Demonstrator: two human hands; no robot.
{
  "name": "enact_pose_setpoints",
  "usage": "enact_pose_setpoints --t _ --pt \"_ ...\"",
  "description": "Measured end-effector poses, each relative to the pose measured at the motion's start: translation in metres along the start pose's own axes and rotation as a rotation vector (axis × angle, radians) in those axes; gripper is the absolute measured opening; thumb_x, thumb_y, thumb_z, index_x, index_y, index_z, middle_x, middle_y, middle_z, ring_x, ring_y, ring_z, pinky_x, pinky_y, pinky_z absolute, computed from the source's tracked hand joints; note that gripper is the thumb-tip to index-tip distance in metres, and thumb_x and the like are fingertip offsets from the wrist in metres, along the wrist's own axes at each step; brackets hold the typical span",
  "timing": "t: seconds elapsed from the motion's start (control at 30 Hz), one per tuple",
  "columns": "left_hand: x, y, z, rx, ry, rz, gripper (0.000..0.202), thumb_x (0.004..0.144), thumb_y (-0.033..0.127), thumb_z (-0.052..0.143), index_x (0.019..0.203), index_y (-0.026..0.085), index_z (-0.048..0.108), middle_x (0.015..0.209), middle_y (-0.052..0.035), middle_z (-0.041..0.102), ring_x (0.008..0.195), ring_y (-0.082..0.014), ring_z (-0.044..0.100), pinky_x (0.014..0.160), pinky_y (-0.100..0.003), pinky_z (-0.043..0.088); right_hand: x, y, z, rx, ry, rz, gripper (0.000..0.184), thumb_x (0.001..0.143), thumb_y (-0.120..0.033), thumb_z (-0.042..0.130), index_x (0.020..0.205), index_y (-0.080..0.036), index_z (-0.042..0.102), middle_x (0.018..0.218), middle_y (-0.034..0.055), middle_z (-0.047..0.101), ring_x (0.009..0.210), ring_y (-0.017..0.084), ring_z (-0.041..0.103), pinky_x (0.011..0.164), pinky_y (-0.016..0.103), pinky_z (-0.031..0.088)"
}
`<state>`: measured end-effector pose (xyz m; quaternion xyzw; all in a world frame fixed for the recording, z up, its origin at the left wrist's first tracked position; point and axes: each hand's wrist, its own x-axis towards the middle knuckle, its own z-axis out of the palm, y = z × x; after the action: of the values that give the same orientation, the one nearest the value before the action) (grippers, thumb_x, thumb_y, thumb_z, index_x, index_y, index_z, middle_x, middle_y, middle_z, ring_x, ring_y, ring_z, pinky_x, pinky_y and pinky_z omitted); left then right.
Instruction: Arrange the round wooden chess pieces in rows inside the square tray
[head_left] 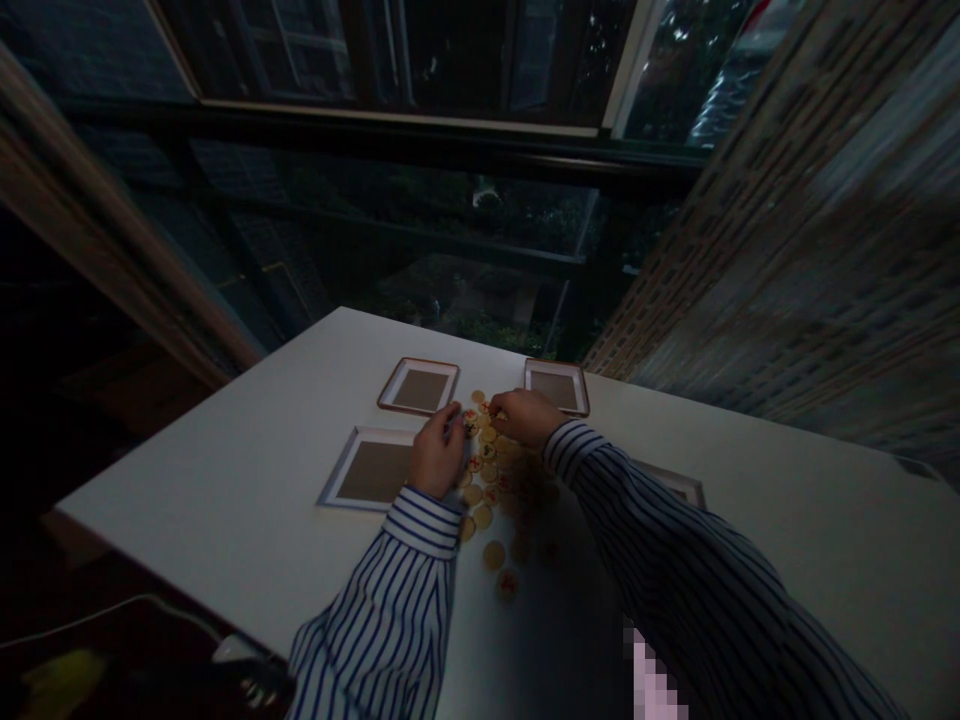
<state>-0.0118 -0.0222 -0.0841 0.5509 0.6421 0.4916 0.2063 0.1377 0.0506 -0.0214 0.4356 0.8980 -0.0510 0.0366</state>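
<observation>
Round wooden xiangqi pieces (489,473), several bearing red or dark characters and others plain side up, lie in a loose heap mid-table. At the heap's left edge is my left hand (437,452), its fingers curved and the thumb a little apart from them; I see no piece in it. My right hand (527,416) reaches over the heap's far right part. Its fingertips are pinched on a xiangqi piece (498,416), which they partly cover. Two pieces, one plain (493,556) and one red-marked (508,583), lie nearer to me.
Shallow rimmed trays stand around the heap: far left (381,399), far right (587,402), and near left (330,487), behind my left hand. My right sleeve partly hides another tray (700,492). The white table (225,450) borders a window; a curtain (720,230) hangs right.
</observation>
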Motion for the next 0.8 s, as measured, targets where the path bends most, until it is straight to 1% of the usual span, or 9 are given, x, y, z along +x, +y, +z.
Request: enact_pose_setpoints --t 0.27,0.4,0.67,0.8 --pt "0.001 -0.001 0.000 0.013 -0.015 -0.003 0.033 0.083 0.028 0.043 0.112 0.015 0.055 0.112 -0.0114 0.061 0.103 -0.0202 0.057 0.089 -0.036 0.046 -0.001 0.001 0.002 -0.005 0.038 -0.005 0.030 0.080 -0.035 0.046 0.104 -0.023 0.061 0.101 0.0074 0.065 0.094 0.021 0.058 0.078 0.030 0.040" --pt "0.001 -0.002 0.001 0.011 -0.011 0.006 0.033 0.084 0.028 0.043 0.112 0.015 0.055 0.112 -0.0114 0.061 0.102 -0.0203 0.058 0.088 -0.037 0.047 -0.002 0.002 0.002 -0.016 0.065 0.000 0.031 0.081 -0.036 0.045 0.104 -0.022 0.061 0.100 0.0089 0.065 0.092 0.022 0.059 0.077 0.031 0.040" --pt "-0.001 0.004 -0.001 0.015 -0.006 0.006 0.032 0.084 0.028 0.043 0.110 0.016 0.057 0.110 -0.0109 0.062 0.096 -0.0190 0.060 0.086 -0.034 0.048 -0.011 0.000 -0.008 -0.031 0.100 -0.006 0.032 0.082 -0.036 0.045 0.105 -0.020 0.059 0.099 0.0097 0.064 0.093 0.021 0.057 0.080 0.030 0.037" --pt "-0.001 0.007 -0.002 -0.014 0.012 0.009 0.030 0.083 0.029 0.045 0.107 0.017 0.059 0.108 -0.0097 0.063 0.090 -0.0176 0.062 0.083 -0.032 0.049 -0.017 -0.004 -0.013 -0.045 0.157 -0.046 0.032 0.083 -0.038 0.045 0.106 -0.019 0.057 0.099 0.0091 0.064 0.096 0.021 0.055 0.084 0.031 0.033"
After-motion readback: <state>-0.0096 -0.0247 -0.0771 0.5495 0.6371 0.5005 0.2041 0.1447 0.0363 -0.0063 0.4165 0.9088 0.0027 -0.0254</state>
